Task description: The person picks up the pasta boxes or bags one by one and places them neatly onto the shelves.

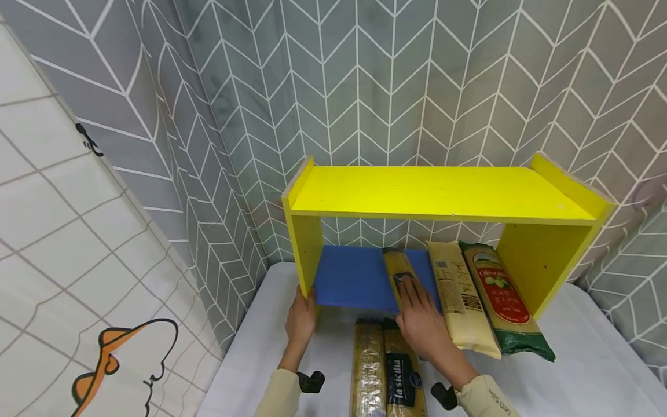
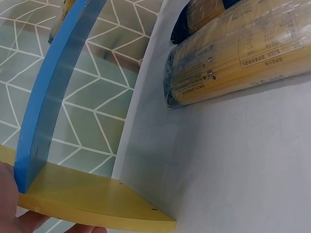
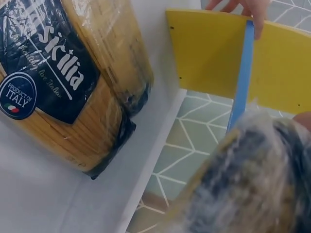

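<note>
In the head view my left hand (image 1: 301, 318) grips the front edge of the yellow side panel (image 1: 306, 249) of a small shelf unit. The left wrist view shows its fingers around that panel (image 2: 97, 194), where the blue shelf board (image 2: 41, 102) joins it. My right hand (image 1: 424, 318) lies over a spaghetti pack (image 1: 398, 264) on the blue board (image 1: 354, 278), fingers stretched along its top. The hand hides the pack's near part; a blurred end of this pack (image 3: 243, 179) fills the lower right of the right wrist view.
Right of that pack, a cream-coloured pack (image 1: 458, 295) and a green-ended Olivoilà pack (image 1: 502, 289) lie side by side on the board, overhanging its front. Two more spaghetti packs (image 1: 369, 365) lie on the white table (image 1: 563, 370). The yellow upper shelf (image 1: 432, 188) spans above.
</note>
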Demonstrator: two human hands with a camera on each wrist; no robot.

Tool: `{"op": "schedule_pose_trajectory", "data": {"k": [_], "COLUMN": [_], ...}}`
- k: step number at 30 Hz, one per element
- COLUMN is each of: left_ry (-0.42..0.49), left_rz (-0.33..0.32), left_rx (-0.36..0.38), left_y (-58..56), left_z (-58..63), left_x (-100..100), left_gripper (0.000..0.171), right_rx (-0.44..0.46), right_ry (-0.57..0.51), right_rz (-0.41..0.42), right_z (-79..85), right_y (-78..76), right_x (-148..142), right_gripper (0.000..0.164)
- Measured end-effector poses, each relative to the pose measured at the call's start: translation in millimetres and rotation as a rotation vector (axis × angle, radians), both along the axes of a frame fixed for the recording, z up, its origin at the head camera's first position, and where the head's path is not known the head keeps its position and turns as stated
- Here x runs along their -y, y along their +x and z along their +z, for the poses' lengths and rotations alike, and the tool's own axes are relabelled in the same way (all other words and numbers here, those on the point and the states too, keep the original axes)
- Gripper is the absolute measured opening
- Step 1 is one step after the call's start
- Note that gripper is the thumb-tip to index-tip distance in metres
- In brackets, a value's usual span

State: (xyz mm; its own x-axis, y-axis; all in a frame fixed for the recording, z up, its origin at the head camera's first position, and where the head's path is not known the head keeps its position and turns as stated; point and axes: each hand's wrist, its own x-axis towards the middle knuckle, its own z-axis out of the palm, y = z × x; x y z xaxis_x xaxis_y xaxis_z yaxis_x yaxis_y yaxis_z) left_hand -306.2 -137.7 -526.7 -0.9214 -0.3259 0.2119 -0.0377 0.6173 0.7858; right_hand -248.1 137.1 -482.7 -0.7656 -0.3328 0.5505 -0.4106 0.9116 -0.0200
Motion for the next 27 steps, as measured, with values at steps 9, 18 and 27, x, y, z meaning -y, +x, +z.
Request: {"op": "schedule_pose_trajectory", "data": {"k": [9,18,27], "left_ry": [-0.006,-0.015,-0.014], "left_rz": [-0.009,-0.012,-0.010], "left_rx": [-0.018,-0.008,-0.002], "left_y": [0.4,1.8,0.9], "left_z": [4.6,1.9,0.2], "left_x": [3.5,4.8,3.0], "left_gripper": [0.036,0.036,0.035], "right_rx": [-0.004,0.008,0.036], "right_ry": [-0.057,-0.138,-0.215], "right_rz": [0.044,0.001,-0.019], "right_z": [1.8,-0.1,-5.8], "right_y": [-7.9,-15.5,-26.9], "right_x": [-3.0,-5.8,-12.7], "right_gripper": [0.045,0.043,0.043]}}
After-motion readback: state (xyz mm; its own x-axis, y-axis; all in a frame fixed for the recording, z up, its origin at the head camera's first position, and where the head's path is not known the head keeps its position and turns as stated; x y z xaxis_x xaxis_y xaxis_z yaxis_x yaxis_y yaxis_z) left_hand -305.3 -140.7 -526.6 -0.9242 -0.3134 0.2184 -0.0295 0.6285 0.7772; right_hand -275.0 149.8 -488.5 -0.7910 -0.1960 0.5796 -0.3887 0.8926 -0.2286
